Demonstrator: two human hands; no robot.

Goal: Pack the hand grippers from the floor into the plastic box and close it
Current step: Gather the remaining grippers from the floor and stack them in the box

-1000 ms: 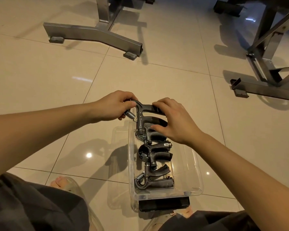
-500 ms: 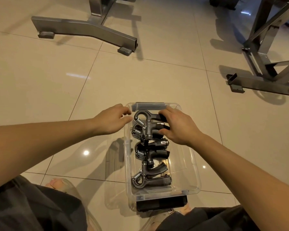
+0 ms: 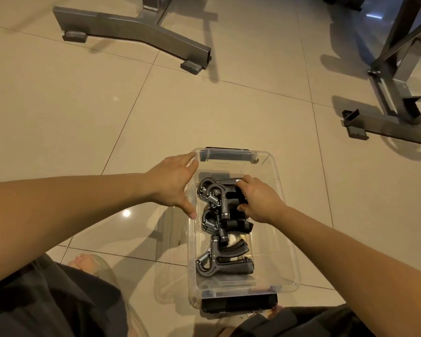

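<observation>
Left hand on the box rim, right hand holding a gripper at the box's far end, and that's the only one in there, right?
Not the only one. The head view shows the left hand on the box rim, the right hand holding a gripper at the far end, and other grippers in the box, one at its near end.

No text, brand, number or sign can be read with certainty. Inside the plastic box [image 3: 287, 239], toward its far end, the topmost hand gripper [image 3: 223, 203] bears a short pale printed marking running along its dark neck. The characters are too small and too blurred to make out, so their wording is recorded as undetermined.
</observation>
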